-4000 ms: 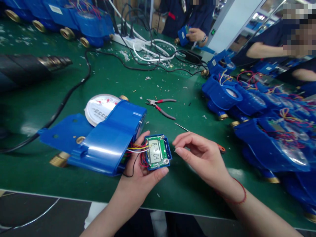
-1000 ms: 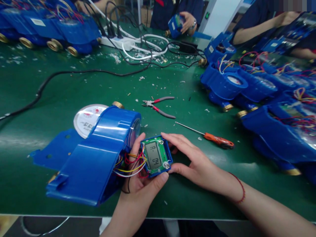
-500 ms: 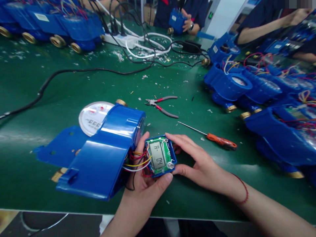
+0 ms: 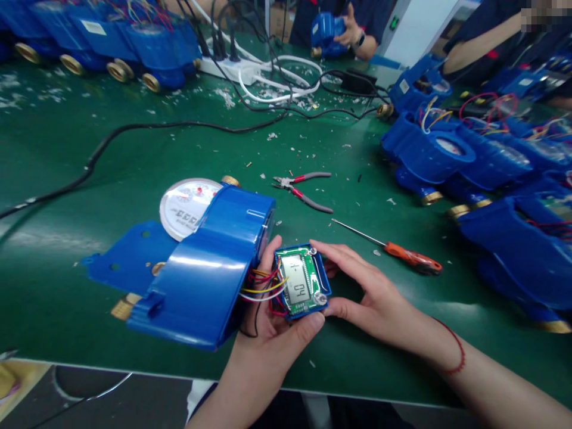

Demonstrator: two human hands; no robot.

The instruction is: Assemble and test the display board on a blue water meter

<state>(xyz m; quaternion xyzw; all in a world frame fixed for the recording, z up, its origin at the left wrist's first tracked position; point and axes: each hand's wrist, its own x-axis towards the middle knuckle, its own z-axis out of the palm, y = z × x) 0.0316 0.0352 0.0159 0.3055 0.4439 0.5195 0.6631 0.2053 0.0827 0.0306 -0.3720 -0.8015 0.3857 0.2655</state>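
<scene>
A small circuit board with an LCD display (image 4: pixel 295 280), set in a blue housing, lies across the fingers of my left hand (image 4: pixel 286 345), the thumb at its near edge. On its right side, my right hand (image 4: pixel 361 286) grips the housing between thumb and fingers. Several coloured wires (image 4: pixel 263 289) run from the board to a blue water meter casing (image 4: pixel 196 268), which stands to the left on the table. The meter's round white dial (image 4: pixel 185 208) shows behind the casing, with brass fittings (image 4: pixel 125 307) at its ends. The display is lit with characters.
Pliers (image 4: pixel 304 187) with red-and-grey handles and an orange-handled screwdriver (image 4: pixel 409 256) lie beyond my hands on the green table (image 4: pixel 179 152). More blue meters (image 4: pixel 429 149) crowd the right and far left. A power strip (image 4: pixel 227 68) with cables sits behind. Co-workers' hands (image 4: pixel 351 30) are across the table.
The whole scene has shifted slightly right in the view. Some characters on the display look different. Both hands keep their hold on the board's housing.
</scene>
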